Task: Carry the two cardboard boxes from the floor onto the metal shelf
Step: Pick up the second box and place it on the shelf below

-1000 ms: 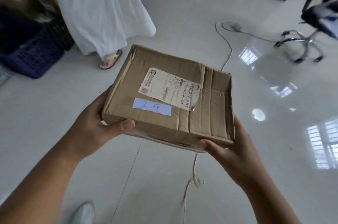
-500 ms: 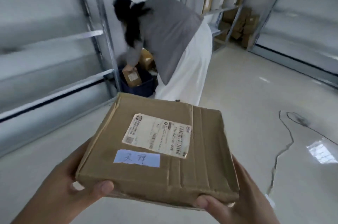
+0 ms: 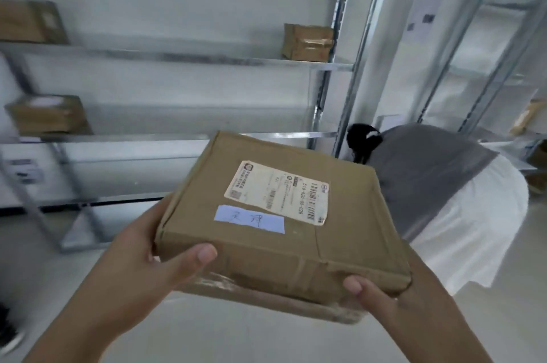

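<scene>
I hold a flat brown cardboard box [image 3: 266,244] with a white shipping label and a blue note on its lid, at chest height. My left hand [image 3: 154,256] grips its left near corner, thumb on top. My right hand [image 3: 396,300] grips its right near corner, thumb on the front edge. Under it shows the edge of what may be a second box [image 3: 296,306]; I cannot tell for sure. The metal shelf [image 3: 183,137] stands right behind the box, its middle board level with the box's far edge.
Three cardboard boxes sit on the shelf: one upper right [image 3: 307,42], one upper left [image 3: 29,22], one middle left [image 3: 47,116]. A person [image 3: 438,190] in a grey top and white skirt bends over at the right, close to the shelf post [image 3: 355,66]. More shelving stands far right.
My view has swung left and up from the floor to the shelf. The box has stayed in both hands, and the bending person now sits at the right edge.
</scene>
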`<action>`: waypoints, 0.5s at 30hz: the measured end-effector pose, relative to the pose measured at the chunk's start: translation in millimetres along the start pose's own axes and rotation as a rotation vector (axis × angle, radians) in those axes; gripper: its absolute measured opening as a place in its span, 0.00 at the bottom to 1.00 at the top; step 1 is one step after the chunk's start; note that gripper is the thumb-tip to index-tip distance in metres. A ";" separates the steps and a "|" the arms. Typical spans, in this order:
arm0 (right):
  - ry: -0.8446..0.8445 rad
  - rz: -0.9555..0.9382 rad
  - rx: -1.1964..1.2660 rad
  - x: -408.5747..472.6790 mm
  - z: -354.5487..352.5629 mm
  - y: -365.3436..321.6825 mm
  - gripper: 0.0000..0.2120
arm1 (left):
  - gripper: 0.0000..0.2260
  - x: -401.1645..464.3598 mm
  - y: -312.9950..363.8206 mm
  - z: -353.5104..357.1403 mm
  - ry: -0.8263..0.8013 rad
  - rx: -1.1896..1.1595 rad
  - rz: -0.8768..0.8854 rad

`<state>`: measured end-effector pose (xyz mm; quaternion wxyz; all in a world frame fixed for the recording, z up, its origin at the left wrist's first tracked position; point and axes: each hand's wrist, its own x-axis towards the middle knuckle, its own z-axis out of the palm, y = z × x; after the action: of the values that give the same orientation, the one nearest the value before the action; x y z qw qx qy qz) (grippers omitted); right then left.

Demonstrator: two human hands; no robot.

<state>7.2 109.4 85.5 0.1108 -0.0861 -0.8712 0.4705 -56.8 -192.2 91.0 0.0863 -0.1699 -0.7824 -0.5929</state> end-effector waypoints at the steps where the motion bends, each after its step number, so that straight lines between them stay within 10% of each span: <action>1: 0.001 -0.017 0.020 7.8 6.7 -11.1 0.36 | 0.23 2.8 1.5 -10.7 0.022 -0.012 -0.011; 15: -0.087 -0.238 0.085 97.4 0.1 -50.0 0.42 | 0.32 50.7 24.0 -29.4 0.187 -0.015 0.006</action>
<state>-88.7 106.9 138.3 0.1314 0.0429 -0.8585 0.4938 -97.0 -206.3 137.9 0.1596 -0.1168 -0.7658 -0.6120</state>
